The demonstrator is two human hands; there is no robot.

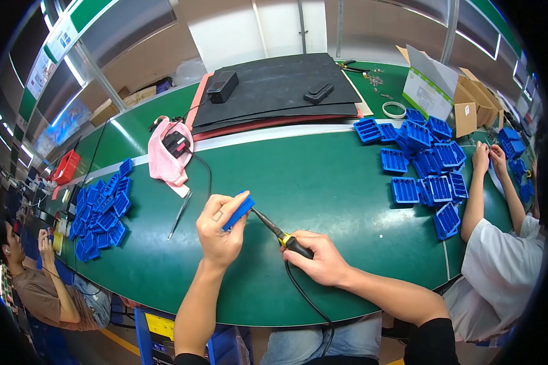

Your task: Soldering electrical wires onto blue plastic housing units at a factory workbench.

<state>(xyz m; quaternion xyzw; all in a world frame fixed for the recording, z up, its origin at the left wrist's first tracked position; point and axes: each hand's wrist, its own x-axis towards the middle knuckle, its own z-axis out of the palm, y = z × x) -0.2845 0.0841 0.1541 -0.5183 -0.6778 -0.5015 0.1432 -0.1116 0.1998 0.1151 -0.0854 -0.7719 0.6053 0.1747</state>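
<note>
My left hand (220, 228) is closed round a small blue plastic tray (240, 211), which is tilted and partly hidden by my fingers. In my right hand (320, 258) is a soldering iron (295, 243) with a yellow and black handle. Its metal tip reaches up to the tray's right edge; whether it touches cannot be told. The iron's black cord (299, 291) runs down over the table's front edge. Left of my left hand, tweezers (179, 214) lie on the green table (323, 182), near a pink cloth (162, 159) with a black device (176, 145) on it.
Blue trays are piled at the left (103, 210) and right (429, 155). Black sheets (274, 82) are stacked at the back, bearing two black objects. A tape roll (394, 110) and cardboard boxes (429, 85) stand back right. One person (55, 280) sits at the left, another (499, 261) at the right.
</note>
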